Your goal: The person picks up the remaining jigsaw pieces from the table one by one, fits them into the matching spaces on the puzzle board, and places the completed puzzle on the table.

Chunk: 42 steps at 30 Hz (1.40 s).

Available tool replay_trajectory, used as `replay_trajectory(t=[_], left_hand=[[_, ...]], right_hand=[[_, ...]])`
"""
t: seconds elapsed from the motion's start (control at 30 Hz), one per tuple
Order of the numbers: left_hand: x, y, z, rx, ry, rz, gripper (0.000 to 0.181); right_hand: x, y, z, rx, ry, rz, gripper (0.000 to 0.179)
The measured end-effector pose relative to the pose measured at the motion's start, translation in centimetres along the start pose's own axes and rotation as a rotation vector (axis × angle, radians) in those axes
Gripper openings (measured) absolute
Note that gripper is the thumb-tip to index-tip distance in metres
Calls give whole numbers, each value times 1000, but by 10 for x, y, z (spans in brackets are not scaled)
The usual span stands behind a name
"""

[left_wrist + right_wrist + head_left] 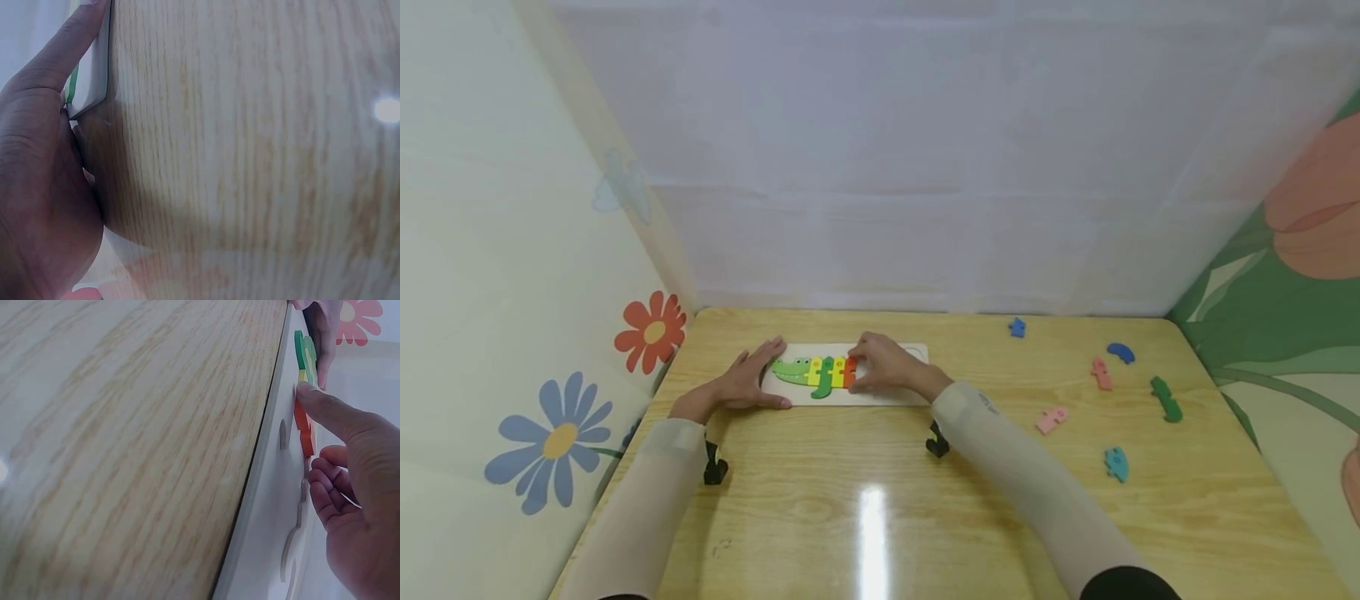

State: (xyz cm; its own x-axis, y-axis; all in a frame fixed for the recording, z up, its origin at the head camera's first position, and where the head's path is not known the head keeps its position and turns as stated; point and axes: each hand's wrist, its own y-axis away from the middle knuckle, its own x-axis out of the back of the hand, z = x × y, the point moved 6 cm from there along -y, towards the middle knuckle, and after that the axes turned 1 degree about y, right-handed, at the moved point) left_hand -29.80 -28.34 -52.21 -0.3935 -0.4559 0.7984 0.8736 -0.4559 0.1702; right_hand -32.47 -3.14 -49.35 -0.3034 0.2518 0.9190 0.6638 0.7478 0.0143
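Note:
A pale wooden puzzle board (pixel 880 399) lies near the far edge of the table, with a green crocodile head piece (pixel 790 372) and yellow and green body pieces (pixel 823 379) in it. My left hand (pixel 747 382) holds the board's left end, thumb at the near edge and fingers at the far one. With thumb and fingers, my right hand (pixel 883 365) pinches an orange-red puzzle piece (pixel 851 372) beside the last yellow one. In the right wrist view the thumb presses by that piece, and bare outlined recess (pixel 290 544) shows past it.
Loose puzzle pieces lie on the table's right side: a blue one (pixel 1017 327), a dark blue arc (pixel 1121 352), two pink ones (pixel 1102 373), a green one (pixel 1166 398) and a teal one (pixel 1116 464). A white wall covering (pixel 925 208) rises behind the table (pixel 805 500).

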Motion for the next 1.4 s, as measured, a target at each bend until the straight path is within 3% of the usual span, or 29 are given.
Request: replay_trajectory(t=[0.37,0.77,1.4], left_hand=[[-1,2,-2,-47,35,28,126],[-1,-2,-2,-2,-4,5,123],[-2,-3,-3,-2,-12,9,121]], right_hand=[[8,11,4,-45,-52,6,76],[11,26,10,-23,-114,41,86],[16,46,14,11,-116,103,91]])
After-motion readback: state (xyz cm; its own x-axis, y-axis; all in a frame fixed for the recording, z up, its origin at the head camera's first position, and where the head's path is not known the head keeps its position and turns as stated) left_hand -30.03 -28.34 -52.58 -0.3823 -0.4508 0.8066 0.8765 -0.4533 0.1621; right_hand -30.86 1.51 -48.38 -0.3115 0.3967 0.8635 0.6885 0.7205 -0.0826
